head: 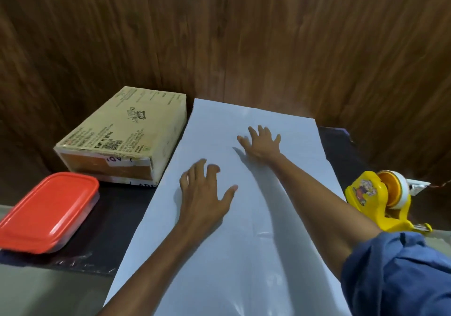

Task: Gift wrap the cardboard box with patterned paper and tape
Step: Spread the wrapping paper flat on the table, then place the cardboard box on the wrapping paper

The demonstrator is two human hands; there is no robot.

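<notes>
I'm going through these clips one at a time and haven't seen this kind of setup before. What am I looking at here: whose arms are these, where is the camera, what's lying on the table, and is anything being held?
There is no machine here: a person works with bare hands, and the single picture comes from a wide-angle camera worn on their head, looking forward and down. The left hand and right hand both lie spread on a large sheet of paper, white side up, which covers the middle of the dark table. Neither hand grips anything; they seem to be flattening the sheet. To the left stands a printed brown cardboard box, not yet wrapped, and nearer the camera a clear plastic container with a red lid. On the right sits a yellow tape dispenser. Behind is a wood-grain wall.
</notes>
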